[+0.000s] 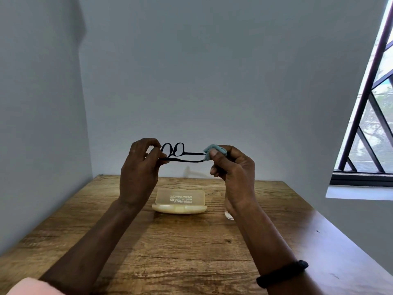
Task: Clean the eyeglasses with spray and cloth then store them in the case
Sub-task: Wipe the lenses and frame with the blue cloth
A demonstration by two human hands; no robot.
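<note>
1. Head view: holding the eyeglasses [177,153] up in the air above the bench [191,248], at about 12 o'clock from the case [180,202].
2. Pinching the frame front with the left hand [139,171], fingers closed narrowly around the lens end.
3. Gripping the blue cloth [213,150] in the right hand [234,173], folding it around the far ends of the temple arms at 3 o'clock of the lenses.
4. Judging the step in hand: wiping the temple arms, so cleaning well under way; not possible to tell whether the lenses are already wiped or sprayed.
5. Lying open on the bench and waiting: the pale case, lid tipped back toward 12 o'clock, nothing inside as far as visible.
6. Showing only partly behind the right wrist, at 3 o'clock of the case: a clear small object [228,215], likely the spray bottle, too hidden to confirm.
7. Remaining, by judgement: finishing the wipe, folding the temples, laying the eyeglasses in the case, closing the lid.
</note>
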